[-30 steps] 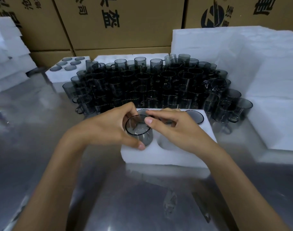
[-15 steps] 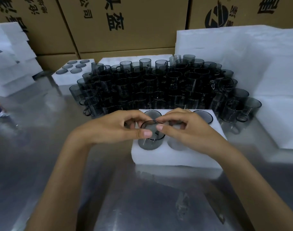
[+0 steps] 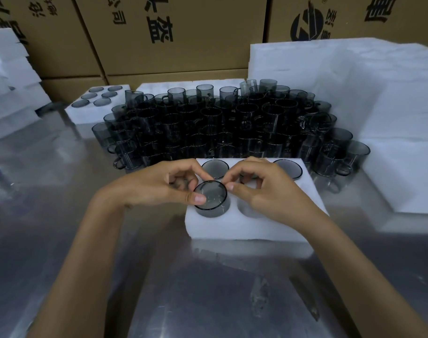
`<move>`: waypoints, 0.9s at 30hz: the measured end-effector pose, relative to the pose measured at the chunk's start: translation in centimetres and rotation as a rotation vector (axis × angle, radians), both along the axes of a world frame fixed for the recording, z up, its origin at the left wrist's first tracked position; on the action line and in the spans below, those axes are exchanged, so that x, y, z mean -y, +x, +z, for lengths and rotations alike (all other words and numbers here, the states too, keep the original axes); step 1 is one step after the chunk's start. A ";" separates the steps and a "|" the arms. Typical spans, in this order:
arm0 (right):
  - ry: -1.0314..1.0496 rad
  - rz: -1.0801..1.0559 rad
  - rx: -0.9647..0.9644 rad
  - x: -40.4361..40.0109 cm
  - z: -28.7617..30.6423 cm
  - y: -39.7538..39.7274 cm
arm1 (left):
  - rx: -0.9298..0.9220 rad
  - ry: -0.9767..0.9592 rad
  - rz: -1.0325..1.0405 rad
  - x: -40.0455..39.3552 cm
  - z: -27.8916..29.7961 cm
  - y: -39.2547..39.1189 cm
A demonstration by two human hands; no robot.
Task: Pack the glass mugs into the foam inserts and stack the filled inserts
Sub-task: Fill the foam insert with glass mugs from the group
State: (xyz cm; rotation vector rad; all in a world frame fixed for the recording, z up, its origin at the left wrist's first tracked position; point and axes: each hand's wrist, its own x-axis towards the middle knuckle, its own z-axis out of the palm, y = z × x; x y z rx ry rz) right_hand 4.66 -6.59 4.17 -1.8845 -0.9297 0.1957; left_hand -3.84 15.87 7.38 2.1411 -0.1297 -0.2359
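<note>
A white foam insert (image 3: 244,228) lies on the steel table in front of me. A smoky glass mug (image 3: 211,200) stands partly sunk in its near-left hole. My left hand (image 3: 156,186) pinches the mug's rim from the left, thumb on the near edge. My right hand (image 3: 269,189) pinches the rim from the right with thumb and forefinger. Two seated mugs (image 3: 215,168) (image 3: 288,168) show in the insert's far row; the far-middle hole is hidden by my right hand. The near-middle hole (image 3: 248,207) holds no mug.
A dense crowd of loose grey mugs (image 3: 232,128) stands just behind the insert. A filled insert (image 3: 93,106) sits at the back left. White foam stacks (image 3: 378,93) rise on the right and foam pieces (image 3: 8,93) on the left. Cardboard boxes (image 3: 183,32) line the back.
The mug has gone lower into the near-left hole, with both hands following it down. My right hand's fingers have closed onto the rim.
</note>
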 end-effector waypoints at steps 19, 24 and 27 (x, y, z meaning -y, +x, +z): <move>-0.333 -0.143 0.244 -0.2 0.2 -0.1 | -0.013 0.451 0.343 1.4 -0.7 1.3; -0.299 -0.128 0.192 0.2 0.0 -0.1 | 0.043 0.282 0.393 -0.5 -1.2 1.0; -0.255 -0.135 0.097 0.5 0.0 0.0 | 0.244 0.216 0.558 -3.1 -1.8 0.8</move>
